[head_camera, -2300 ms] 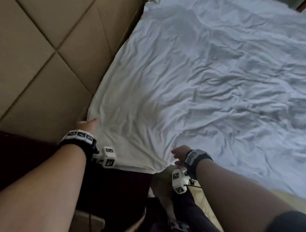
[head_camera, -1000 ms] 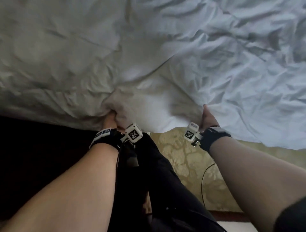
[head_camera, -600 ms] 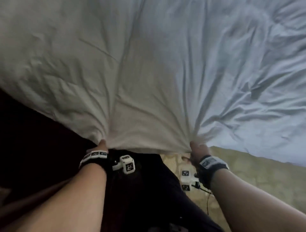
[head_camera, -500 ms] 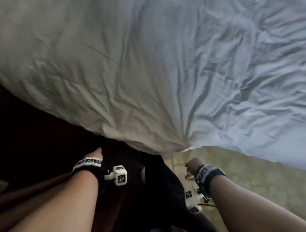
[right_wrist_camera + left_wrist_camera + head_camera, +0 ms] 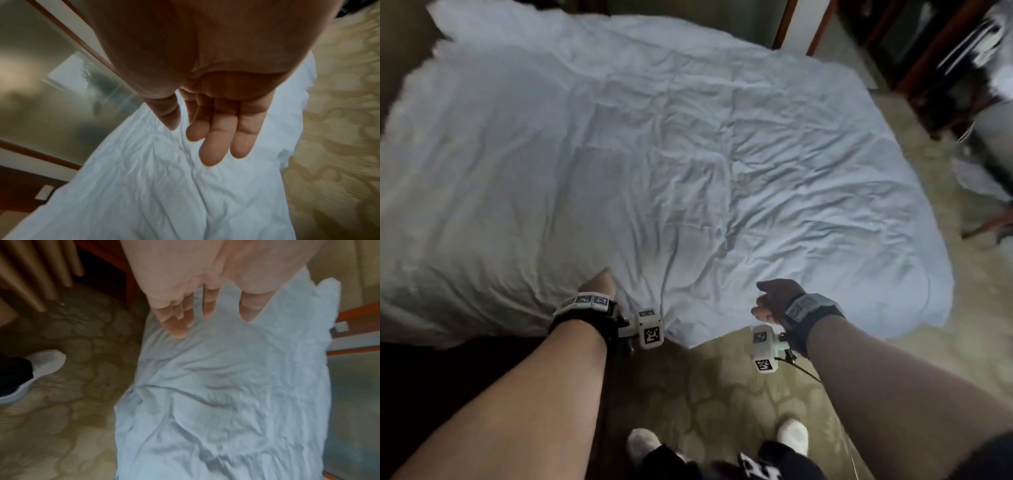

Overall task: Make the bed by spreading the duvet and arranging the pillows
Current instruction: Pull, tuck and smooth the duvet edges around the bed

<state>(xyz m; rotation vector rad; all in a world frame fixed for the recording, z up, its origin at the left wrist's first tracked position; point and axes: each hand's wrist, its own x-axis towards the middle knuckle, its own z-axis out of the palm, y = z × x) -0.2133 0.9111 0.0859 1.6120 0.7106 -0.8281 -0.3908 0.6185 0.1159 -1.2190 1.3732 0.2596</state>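
A white, wrinkled duvet [image 5: 654, 164] lies spread over the whole bed, and its near edge hangs toward the carpet. My left hand [image 5: 599, 284] hovers over the near edge with fingers [image 5: 180, 321] straight and holds nothing. My right hand [image 5: 774, 301] hangs above the same edge further right, its fingers [image 5: 216, 141] loosely extended and empty. The duvet [image 5: 226, 394] fills both wrist views [image 5: 154, 186] below the hands. No pillows are in view.
Patterned beige carpet [image 5: 722, 394] runs along the near side and right of the bed, where my white-socked feet [image 5: 791, 435] stand. Dark wooden furniture [image 5: 945, 68] stands at the far right. A dark area [image 5: 431, 377] borders the bed's near left side.
Both hands gripped the duvet's near edge and pulled it, then let go. The duvet now lies flat, and the view has lifted to take in the whole bed.
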